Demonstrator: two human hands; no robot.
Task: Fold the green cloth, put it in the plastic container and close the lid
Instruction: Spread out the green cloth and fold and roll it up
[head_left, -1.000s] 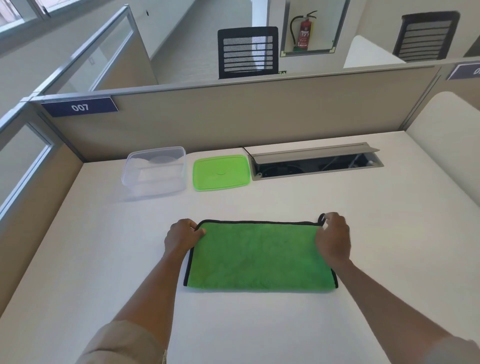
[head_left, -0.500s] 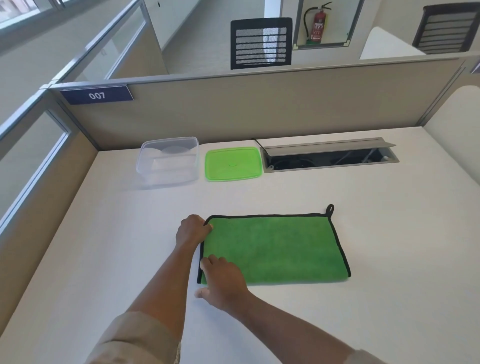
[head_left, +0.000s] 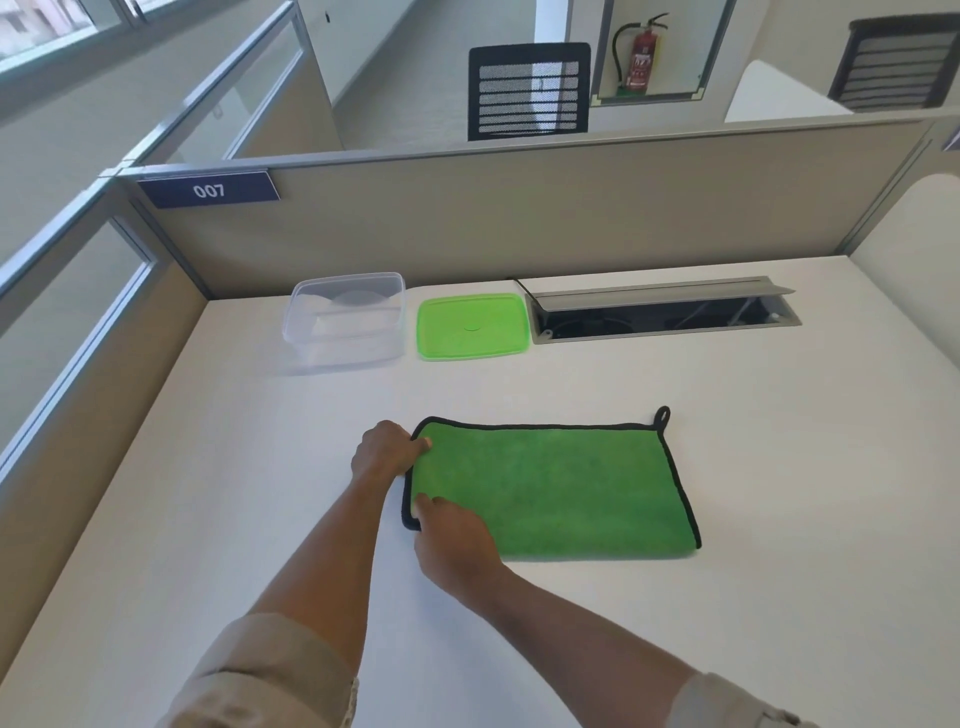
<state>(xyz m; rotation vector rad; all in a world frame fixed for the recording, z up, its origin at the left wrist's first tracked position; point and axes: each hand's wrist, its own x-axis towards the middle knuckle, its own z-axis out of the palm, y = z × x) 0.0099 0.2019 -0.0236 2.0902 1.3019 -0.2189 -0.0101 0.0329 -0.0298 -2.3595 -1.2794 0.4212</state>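
Note:
The green cloth (head_left: 561, 488), edged in black with a small loop at its far right corner, lies folded in half on the white desk. My left hand (head_left: 384, 454) pinches its far left corner. My right hand (head_left: 452, 535) grips the near left corner, its fingers on the black edge. Behind the cloth stands the clear plastic container (head_left: 345, 325), open and with no lid on it. The green lid (head_left: 472, 326) lies flat on the desk just to its right.
An open grey cable tray (head_left: 660, 312) is sunk into the desk (head_left: 779, 467) right of the lid. Beige partition walls (head_left: 519, 218) close off the back and left. A second desk surface curves in at the far right.
My right hand left the cloth's far right corner, crossed over to the near left corner and took hold there. My left hand stayed on the far left corner.

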